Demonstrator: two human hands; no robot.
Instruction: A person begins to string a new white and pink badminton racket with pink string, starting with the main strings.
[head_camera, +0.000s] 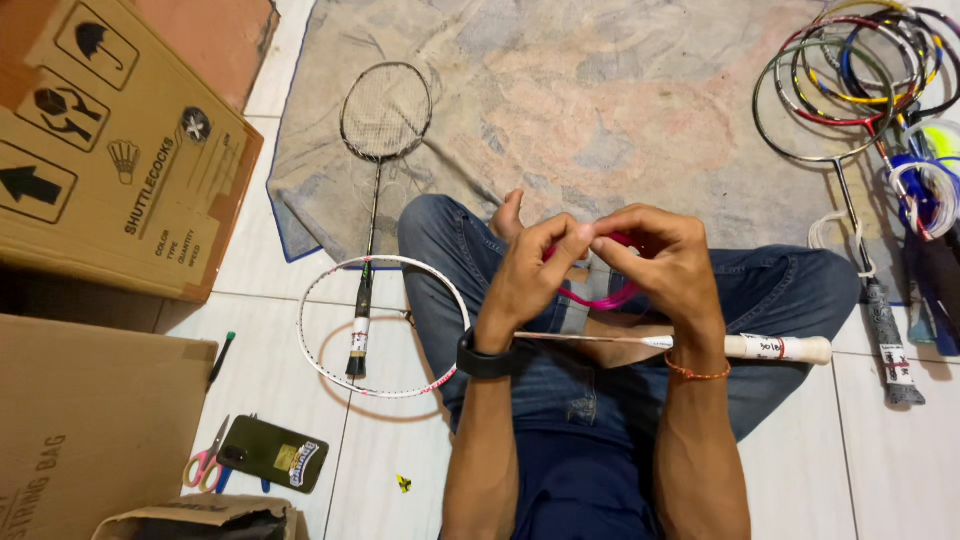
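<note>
1. We see the left hand (528, 272) and the right hand (662, 262) raised together above the lap, fingertips meeting; both are pinched shut on a pink grip tape (600, 292), whose loose loop hangs just below the fingers. Held up like this, the tape stays off the floor, as we judge it.
2. The white racket (560, 338) lies across the thighs under the hands: its unstrung hoop rests on the tiled floor (380, 450) at the left hand's side, its bare white handle (785, 348) juts past the right knee. Resting on the legs, it needs no hand.
3. Beyond the white racket's hoop a black strung racket (375, 160) lies with its head on a worn rug (600, 90).
4. Farther from the white racket, at the handle's side, empty racket frames (850, 80) are heaped on the rug.
5. On the hoop's side stand cardboard boxes (110, 150); nearer us lie a phone (272, 452) and pink-handled scissors (205, 462), near to hand.
</note>
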